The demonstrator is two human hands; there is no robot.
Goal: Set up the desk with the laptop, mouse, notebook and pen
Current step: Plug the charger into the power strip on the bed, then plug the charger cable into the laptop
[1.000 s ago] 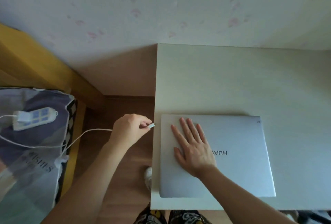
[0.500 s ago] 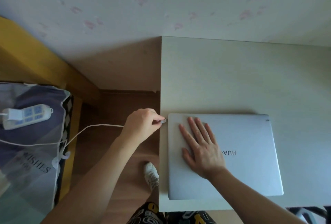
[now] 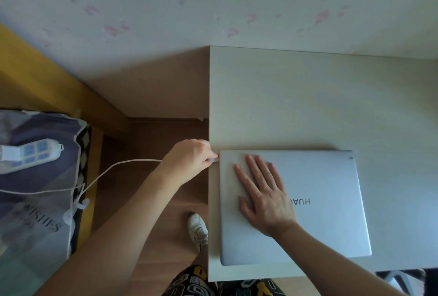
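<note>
A closed silver laptop [image 3: 308,205] lies on the pale wooden desk [image 3: 308,99], near its left edge. The right hand [image 3: 265,198] rests flat on the lid, fingers spread. The left hand [image 3: 189,160] pinches the plug of a thin white cable [image 3: 123,165] against the laptop's left side (far corner). The cable trails left to a white power strip [image 3: 30,156].

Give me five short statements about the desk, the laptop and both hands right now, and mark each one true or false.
1. The laptop is closed. True.
2. The right hand grips a mouse. False: it lies flat, palm down, on the laptop lid.
3. The left hand holds a cable plug at the laptop's left edge. True.
4. The power strip sits on the desk. False: it lies on bedding, left of the desk.
5. A notebook lies beside the laptop. False: none is visible.
</note>
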